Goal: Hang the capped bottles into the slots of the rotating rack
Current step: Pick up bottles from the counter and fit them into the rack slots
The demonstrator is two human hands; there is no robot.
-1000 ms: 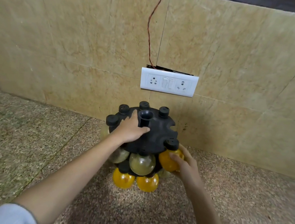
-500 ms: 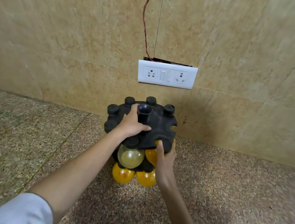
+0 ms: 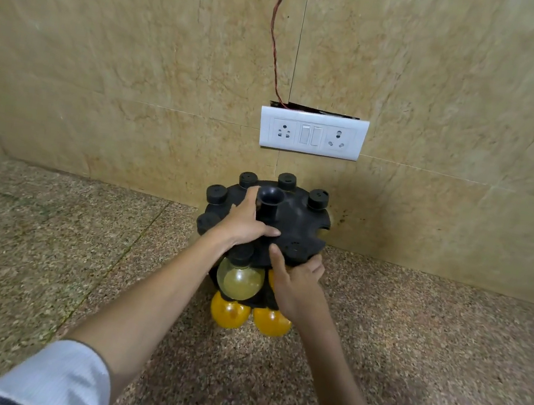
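while black-capped, round bottles (image 3: 239,281) hang amber under rack (image 3: 293,221).

White switchboard (image 3: 313,133) on beige tiled wall (image 3: 109,43), red wire (image 3: 277,35) above, speckled counter (image 3: 45,257).

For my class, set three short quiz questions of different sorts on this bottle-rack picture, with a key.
1. True or false: the left hand rests on the black round plastic rack beside its central post.
2. Which bottle hangs nearest the camera on the upper tier: A the pale round glass bottle, B a blue one?
3. What is mounted on the wall tiles above the rack?

Key: 1 true; 2 A; 3 the white switch-and-socket plate.
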